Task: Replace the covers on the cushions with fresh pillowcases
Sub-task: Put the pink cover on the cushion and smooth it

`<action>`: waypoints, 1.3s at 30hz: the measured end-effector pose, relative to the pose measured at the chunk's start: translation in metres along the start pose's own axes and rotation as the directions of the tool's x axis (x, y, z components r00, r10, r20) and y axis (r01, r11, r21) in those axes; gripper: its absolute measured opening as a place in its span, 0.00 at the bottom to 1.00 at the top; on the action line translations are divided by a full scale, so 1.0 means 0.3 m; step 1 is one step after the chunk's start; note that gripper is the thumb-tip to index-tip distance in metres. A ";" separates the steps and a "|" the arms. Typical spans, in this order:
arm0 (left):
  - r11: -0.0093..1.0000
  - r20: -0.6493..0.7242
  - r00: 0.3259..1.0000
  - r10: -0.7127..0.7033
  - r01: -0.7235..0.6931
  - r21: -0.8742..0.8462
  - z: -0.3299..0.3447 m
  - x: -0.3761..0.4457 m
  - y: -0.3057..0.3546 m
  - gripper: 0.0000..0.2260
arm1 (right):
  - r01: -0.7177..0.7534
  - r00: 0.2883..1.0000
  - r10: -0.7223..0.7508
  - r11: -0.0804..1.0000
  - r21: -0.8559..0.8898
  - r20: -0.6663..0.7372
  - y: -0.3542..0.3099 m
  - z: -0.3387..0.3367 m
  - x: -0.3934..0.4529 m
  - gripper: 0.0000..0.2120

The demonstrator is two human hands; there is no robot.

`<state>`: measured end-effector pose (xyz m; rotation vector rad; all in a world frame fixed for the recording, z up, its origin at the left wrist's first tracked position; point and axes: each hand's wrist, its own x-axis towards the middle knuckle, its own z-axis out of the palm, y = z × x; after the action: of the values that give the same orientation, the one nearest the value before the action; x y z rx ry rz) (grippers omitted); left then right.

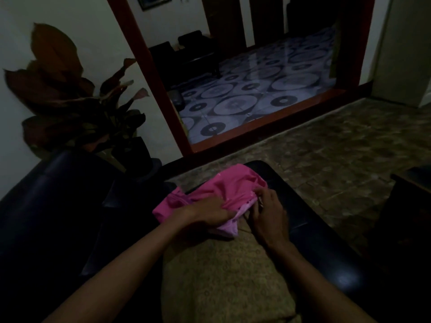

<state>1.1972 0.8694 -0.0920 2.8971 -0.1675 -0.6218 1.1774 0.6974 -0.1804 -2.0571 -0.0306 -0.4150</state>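
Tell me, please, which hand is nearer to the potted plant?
Left. The left hand grips the pink pillowcase on the side toward the potted plant; the right hand is farther away.

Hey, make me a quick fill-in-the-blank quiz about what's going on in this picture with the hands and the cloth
1. Both hands grip a bunched pillowcase whose colour is ____.
2. The left hand and the right hand work at the far end of a patterned, olive-coloured ____.
3. The armrest beside the right hand is ____ in colour.
4. By the wall on the left stands a potted ____.

Missing words: pink; cushion; black; plant
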 end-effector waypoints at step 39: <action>0.942 -0.397 0.912 0.105 -0.220 -0.254 -0.140 0.229 0.101 0.06 | -0.198 0.912 0.183 0.980 0.005 0.366 -0.149 0.033 -0.017 0.29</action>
<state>1.2748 0.8358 -0.0757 2.6118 -0.2399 -0.0419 1.1667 0.7291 -0.1489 -2.0469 -0.0612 0.0925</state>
